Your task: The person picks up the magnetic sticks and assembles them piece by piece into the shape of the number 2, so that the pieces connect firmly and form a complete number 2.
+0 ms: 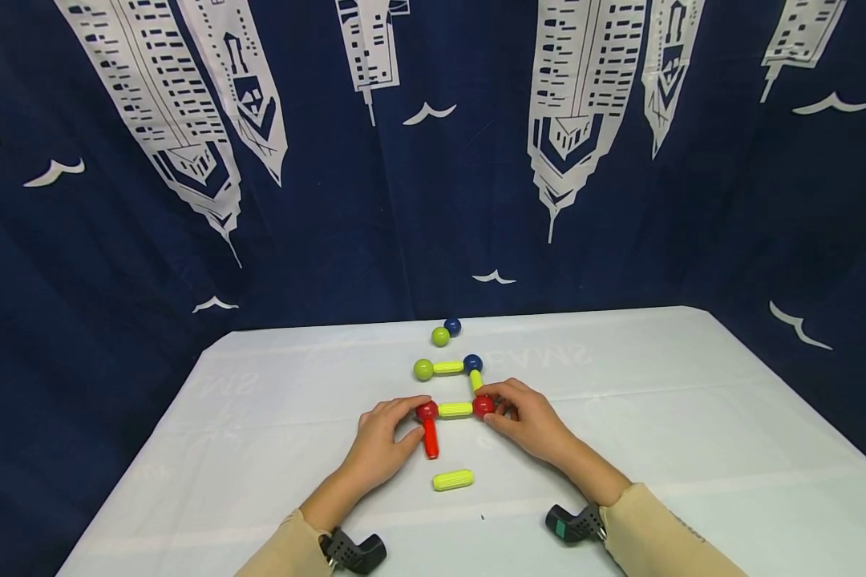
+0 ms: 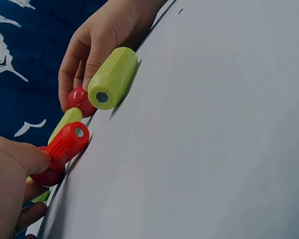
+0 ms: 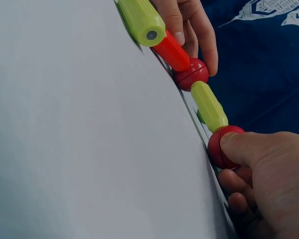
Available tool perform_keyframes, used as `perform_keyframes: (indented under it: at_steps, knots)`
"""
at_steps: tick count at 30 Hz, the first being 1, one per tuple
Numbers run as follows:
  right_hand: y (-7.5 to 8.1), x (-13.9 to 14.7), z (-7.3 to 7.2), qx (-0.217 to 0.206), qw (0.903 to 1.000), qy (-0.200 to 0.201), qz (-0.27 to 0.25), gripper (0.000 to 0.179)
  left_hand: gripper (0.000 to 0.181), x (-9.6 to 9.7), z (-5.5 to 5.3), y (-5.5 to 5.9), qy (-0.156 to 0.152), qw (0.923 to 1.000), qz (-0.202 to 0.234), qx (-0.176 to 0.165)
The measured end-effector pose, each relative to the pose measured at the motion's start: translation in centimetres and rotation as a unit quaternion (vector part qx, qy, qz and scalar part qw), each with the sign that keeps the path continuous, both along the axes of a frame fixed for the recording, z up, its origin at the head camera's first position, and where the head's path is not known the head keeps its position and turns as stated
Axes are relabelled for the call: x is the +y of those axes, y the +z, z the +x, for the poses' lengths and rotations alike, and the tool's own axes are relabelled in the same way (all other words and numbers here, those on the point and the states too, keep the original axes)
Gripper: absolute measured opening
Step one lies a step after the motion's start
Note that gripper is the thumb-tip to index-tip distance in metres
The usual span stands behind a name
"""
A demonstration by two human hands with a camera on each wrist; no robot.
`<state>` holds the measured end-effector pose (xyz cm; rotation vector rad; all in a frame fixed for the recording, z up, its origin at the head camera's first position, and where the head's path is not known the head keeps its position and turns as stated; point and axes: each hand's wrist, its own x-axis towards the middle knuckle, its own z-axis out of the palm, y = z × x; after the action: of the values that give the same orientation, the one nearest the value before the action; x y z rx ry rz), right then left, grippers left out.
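Note:
A joined zigzag of magnetic balls and rods lies on the white table. My left hand [image 1: 385,441] holds its left red ball [image 1: 427,411], index finger on the ball's far side and thumb beside the red rod [image 1: 430,439]. My right hand [image 1: 530,421] pinches the right red ball [image 3: 224,147] between thumb and fingers. A yellow-green rod [image 1: 455,409] links the two balls. Another yellow-green rod [image 1: 476,381] runs from the right ball to a blue ball [image 1: 472,365], then a further rod [image 1: 448,368] reaches a green ball [image 1: 423,369].
A loose yellow-green rod [image 1: 452,480] lies nearer me, between the forearms. Behind the zigzag, a second green ball [image 1: 440,336] touches a second blue ball [image 1: 452,326]. A dark blue cloth with white buildings [image 1: 404,200] hangs behind the table [image 1: 296,377].

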<state>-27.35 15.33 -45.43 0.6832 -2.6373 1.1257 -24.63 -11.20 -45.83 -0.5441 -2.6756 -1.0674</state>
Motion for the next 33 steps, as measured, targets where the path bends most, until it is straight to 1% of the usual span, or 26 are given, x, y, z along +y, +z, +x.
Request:
perform_keyframes:
  at_steps: [4, 8, 11, 15, 18, 21, 23, 25, 28, 31, 33]
  knots:
    - [0.1, 0.0, -0.1, -0.002, 1.0, -0.001, 0.0, 0.036, 0.046, 0.0, -0.1, 0.0, 0.003, 1.0, 0.0, -0.002]
    - [0.2, -0.1, -0.2, -0.006, 1.0, -0.004, 0.002, 0.036, 0.047, -0.1, -0.3, 0.1, 0.007, 0.9997, 0.014, -0.018]
    - [0.2, 0.0, -0.2, -0.007, 0.9999, -0.01, 0.0, 0.036, 0.046, -0.2, -0.6, 0.2, 0.004, 0.9986, 0.034, -0.04]
    - [0.1, 0.0, -0.2, -0.01, 0.9999, -0.013, -0.005, 0.035, 0.044, -0.4, -1.1, 0.8, -0.005, 0.9946, 0.065, -0.081]
    - [0.1, 0.0, -0.3, -0.011, 0.9998, -0.012, -0.009, 0.035, 0.04, -0.5, -1.9, 1.4, 0.007, 0.9906, 0.085, -0.107]
    - [0.0, 0.1, -0.3, -0.009, 0.9998, -0.015, -0.009, 0.035, 0.034, -0.4, -3.0, 1.9, 0.041, 0.9869, 0.104, -0.116]
    - [0.0, 0.1, -0.3, -0.009, 0.9997, -0.02, -0.009, 0.035, 0.031, -0.3, -3.9, 2.2, 0.062, 0.9848, 0.117, -0.113]
    - [-0.1, 0.1, -0.3, -0.006, 0.9997, -0.023, -0.009, 0.035, 0.03, -0.1, -4.9, 2.3, 0.08, 0.9828, 0.127, -0.108]
    - [-0.2, 0.1, -0.2, -0.001, 0.9996, -0.026, -0.009, 0.035, 0.03, 0.2, -6.7, 2.4, 0.099, 0.9799, 0.14, -0.102]
    - [-0.3, 0.0, -0.2, 0.005, 0.9996, -0.024, -0.012, 0.035, 0.032, 0.4, -8.5, 2.2, 0.117, 0.9728, 0.165, -0.114]
    - [-0.3, -0.1, -0.2, 0.005, 0.9996, -0.023, -0.014, 0.035, 0.034, 0.6, -9.6, 2.2, 0.124, 0.9653, 0.189, -0.13]
